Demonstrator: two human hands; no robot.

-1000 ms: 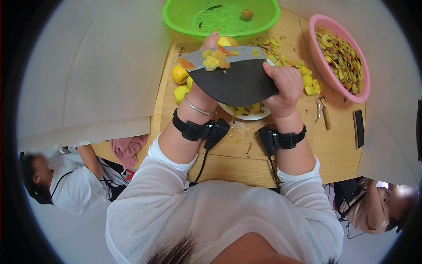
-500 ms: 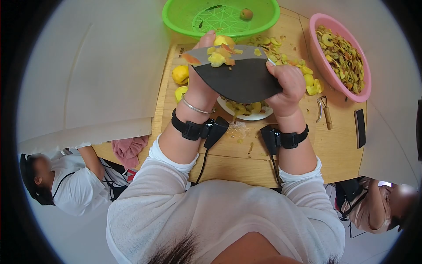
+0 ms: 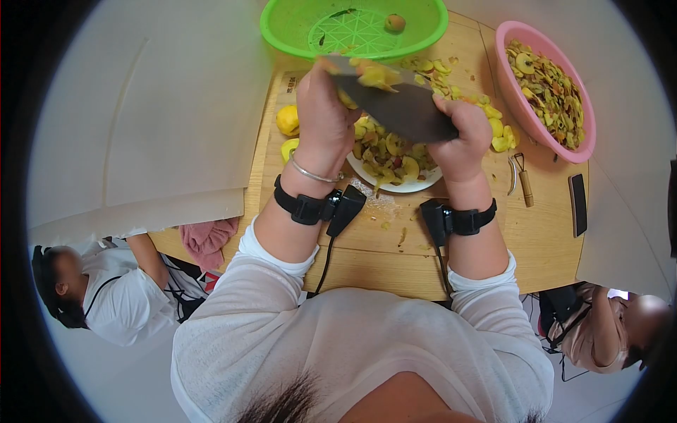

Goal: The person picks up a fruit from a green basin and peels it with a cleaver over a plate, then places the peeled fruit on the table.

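Note:
My right hand (image 3: 462,134) is closed on a broad dark-bladed kitchen knife (image 3: 405,113), thumb along its near edge; the handle is hidden in the hand. Wet yellow fruit pieces (image 3: 377,76) cling to the blurred far part of the blade. My left hand (image 3: 326,109) curls at the blade's left end around a yellow fruit (image 3: 345,99), mostly hidden by the palm and the knife. Beneath the blade stands a white bowl (image 3: 405,187) of fruit slices and peel. Left of my left wrist lie a yellow peeled fruit (image 3: 288,120) and another yellow fruit (image 3: 289,149).
A green basket (image 3: 282,42) at the back holds one fruit (image 3: 395,23). On the right are a pink basin (image 3: 508,92) of peelings, a peeler (image 3: 524,182) and a black phone-like slab (image 3: 577,204). Scraps lie across the table (image 3: 352,271). Two people sit at either side.
The knife has turned and its left end has risen, uncovering more of the bowl. My left hand has rolled, and the fruit behind the blade is now more hidden.

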